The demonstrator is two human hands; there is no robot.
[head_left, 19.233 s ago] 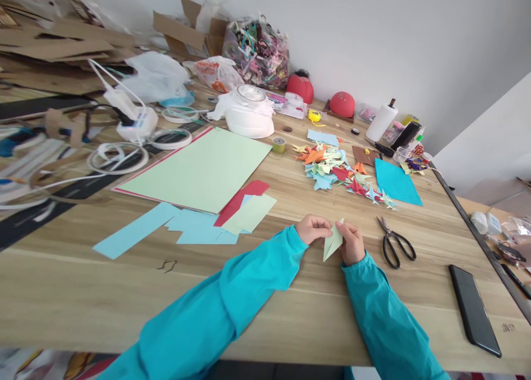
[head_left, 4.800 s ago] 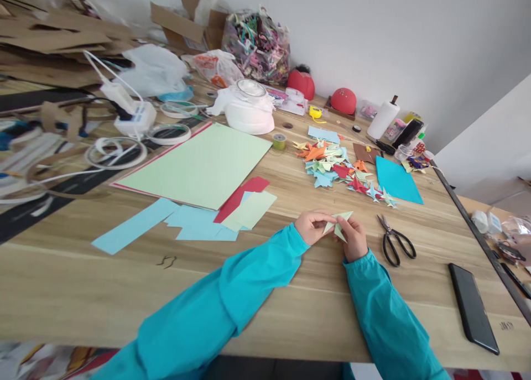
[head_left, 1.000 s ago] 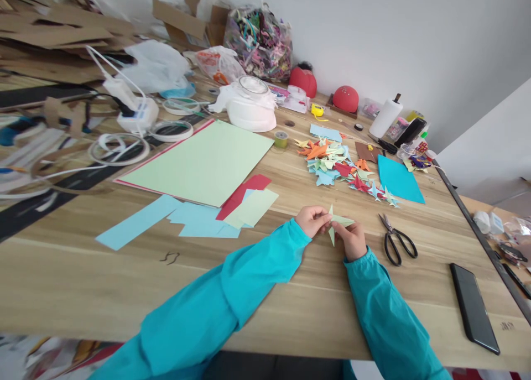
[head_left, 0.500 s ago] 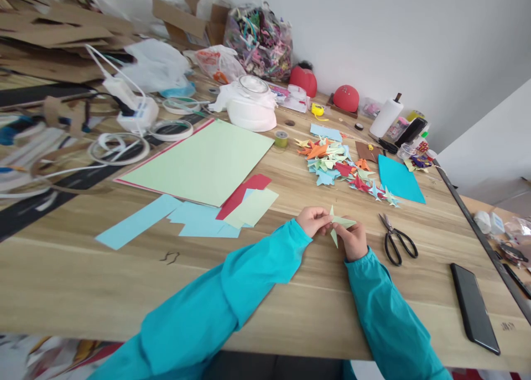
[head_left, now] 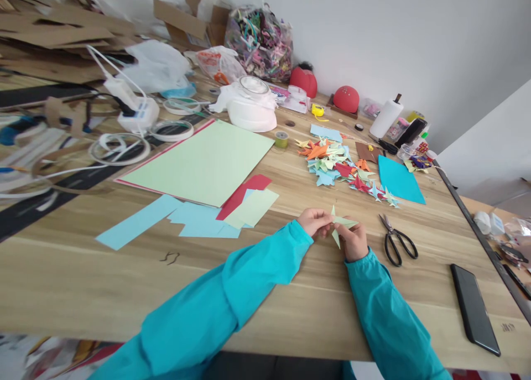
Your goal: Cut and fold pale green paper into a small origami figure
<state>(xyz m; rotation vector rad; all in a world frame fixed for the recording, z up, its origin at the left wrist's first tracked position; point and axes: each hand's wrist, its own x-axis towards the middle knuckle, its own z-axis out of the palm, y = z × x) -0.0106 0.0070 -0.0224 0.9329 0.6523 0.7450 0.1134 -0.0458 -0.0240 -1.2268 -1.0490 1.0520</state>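
Note:
A pale green folded paper crane (head_left: pixel 343 222) with pointed ends is held between both hands above the wooden table. My left hand (head_left: pixel 315 222) pinches it from the left side. From the right, my right hand (head_left: pixel 354 240) grips it between thumb and fingers. Black-handled scissors (head_left: pixel 394 240) lie just right of my right hand. Beyond the hands spreads a pile of folded paper cranes (head_left: pixel 332 160) in orange, green, red and blue. Cut pieces of light blue paper (head_left: pixel 139 222), a red strip (head_left: pixel 244 194) and a pale green piece (head_left: pixel 254 207) lie to the left.
Large pale green sheets (head_left: pixel 203 161) lie left of centre. A phone (head_left: pixel 474 308) rests at the right. A turquoise sheet (head_left: pixel 400 179), a white bottle (head_left: pixel 386 118) and a yellow tape measure (head_left: pixel 317 110) are farther back. Cables and a power strip (head_left: pixel 139 114) crowd the left.
Both hands stay in nearly the same place, still holding the folded paper. The paper's points have shifted very slightly to the right.

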